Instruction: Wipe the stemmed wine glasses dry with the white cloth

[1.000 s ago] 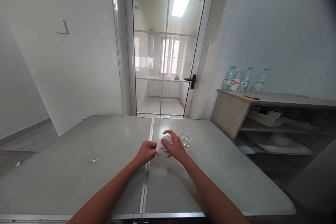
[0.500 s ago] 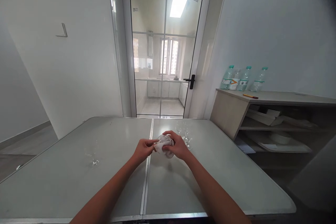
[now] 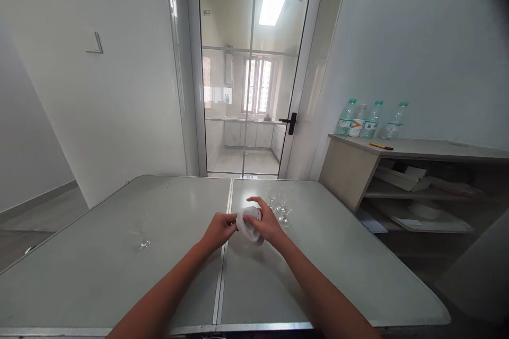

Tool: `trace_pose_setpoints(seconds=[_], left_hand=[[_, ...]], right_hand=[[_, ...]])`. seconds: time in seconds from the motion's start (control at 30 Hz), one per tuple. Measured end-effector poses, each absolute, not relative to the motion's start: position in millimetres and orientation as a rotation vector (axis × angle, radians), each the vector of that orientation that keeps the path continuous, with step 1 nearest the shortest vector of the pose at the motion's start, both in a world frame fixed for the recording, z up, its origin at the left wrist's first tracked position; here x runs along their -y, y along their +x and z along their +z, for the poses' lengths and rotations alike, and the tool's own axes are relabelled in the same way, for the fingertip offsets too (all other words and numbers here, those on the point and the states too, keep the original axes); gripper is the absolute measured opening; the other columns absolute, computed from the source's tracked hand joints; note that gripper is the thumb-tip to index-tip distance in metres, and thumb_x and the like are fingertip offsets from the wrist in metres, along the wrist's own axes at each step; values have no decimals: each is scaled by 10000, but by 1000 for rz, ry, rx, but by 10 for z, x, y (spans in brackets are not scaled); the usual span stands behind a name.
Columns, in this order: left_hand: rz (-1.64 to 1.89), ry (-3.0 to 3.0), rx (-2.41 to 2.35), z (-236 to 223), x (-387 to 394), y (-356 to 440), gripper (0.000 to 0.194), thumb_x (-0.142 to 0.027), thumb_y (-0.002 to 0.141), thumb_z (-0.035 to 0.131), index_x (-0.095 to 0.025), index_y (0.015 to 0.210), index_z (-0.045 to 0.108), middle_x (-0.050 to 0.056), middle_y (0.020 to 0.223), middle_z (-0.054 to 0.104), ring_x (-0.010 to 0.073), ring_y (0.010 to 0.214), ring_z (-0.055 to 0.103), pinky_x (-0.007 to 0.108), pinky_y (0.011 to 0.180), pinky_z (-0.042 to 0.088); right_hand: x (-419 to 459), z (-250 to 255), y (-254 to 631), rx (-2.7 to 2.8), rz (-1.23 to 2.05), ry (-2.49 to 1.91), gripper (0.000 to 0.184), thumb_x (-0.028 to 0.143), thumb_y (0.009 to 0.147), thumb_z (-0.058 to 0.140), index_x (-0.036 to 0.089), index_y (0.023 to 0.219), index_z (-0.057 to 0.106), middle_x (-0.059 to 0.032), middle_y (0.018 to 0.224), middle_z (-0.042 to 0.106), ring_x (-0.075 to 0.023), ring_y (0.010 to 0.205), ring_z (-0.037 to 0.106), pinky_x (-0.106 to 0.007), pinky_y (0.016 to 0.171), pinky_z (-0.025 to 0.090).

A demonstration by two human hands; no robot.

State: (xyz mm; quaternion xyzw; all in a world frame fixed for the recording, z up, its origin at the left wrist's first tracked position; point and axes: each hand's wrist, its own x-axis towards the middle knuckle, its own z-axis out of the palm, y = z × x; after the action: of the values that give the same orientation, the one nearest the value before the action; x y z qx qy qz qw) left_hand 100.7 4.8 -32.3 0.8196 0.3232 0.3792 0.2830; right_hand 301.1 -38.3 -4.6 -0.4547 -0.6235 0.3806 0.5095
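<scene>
Both my hands meet above the middle of the grey folding table (image 3: 119, 286). My right hand (image 3: 267, 225) is closed around a bunched white cloth (image 3: 246, 226). Against the cloth's left edge, the fingers of my left hand (image 3: 218, 229) are pinched together; what they grip is hidden. The cloth also hides whatever may be wrapped in it. A small group of clear stemmed glasses (image 3: 283, 210) stands upright just right of my right hand. One more clear stemmed glass (image 3: 143, 234) stands alone on the table's left half.
A wooden shelf unit (image 3: 397, 149) stands to the right of the table, with several water bottles (image 3: 369, 119) and a pen (image 3: 380, 146) on top. A glass door (image 3: 254, 74) with a black handle is behind the table. A white wall rises on the left.
The cloth has turned and been rebunched between my hands, which stay in the same spot over the table. The glasses have not moved.
</scene>
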Motion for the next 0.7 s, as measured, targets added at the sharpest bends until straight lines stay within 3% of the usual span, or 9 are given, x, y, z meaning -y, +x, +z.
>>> trace_pose_setpoints(seconds=[0.1,0.23,0.4,0.53,0.7], left_hand=[[845,1754,-721,-234,-46,991,363,-409,844,680,-147,600,619,-59,501,368,72,483,309,229,503,226],[521,1498,-641,-206,-98,886,404,-490,796,723,-149,626,588,-34,556,485,45,426,256,231,450,224],[367,1411,-649,-247,-151,820,581,-708,779,689,-183,632,489,-26,570,512,24,385,179,224,394,185],[580,1495,-656,-267,-159,869,590,-678,816,693,-149,598,546,-16,549,503,36,410,270,224,424,192],[841,1614,-669,-331,-149,959,545,-640,842,695,-106,734,722,-19,550,518,57,440,362,225,463,260]], right_hand=[[466,51,3062,1674,860,-1035,623,311,783,784,247,1359,555,40,790,648,-156,672,569,-268,640,473],[513,112,3189,1953,786,-988,718,268,767,804,278,1435,541,30,847,672,-164,713,581,-290,706,486],[515,111,3244,2267,535,-937,881,255,728,855,330,1528,495,1,856,672,-255,985,586,-361,896,482],[475,77,3215,2107,619,-981,737,146,784,718,328,1477,542,27,811,643,-193,809,576,-305,782,472],[424,39,3182,1791,817,-882,568,217,828,686,246,1380,558,27,836,668,-148,686,538,-268,683,428]])
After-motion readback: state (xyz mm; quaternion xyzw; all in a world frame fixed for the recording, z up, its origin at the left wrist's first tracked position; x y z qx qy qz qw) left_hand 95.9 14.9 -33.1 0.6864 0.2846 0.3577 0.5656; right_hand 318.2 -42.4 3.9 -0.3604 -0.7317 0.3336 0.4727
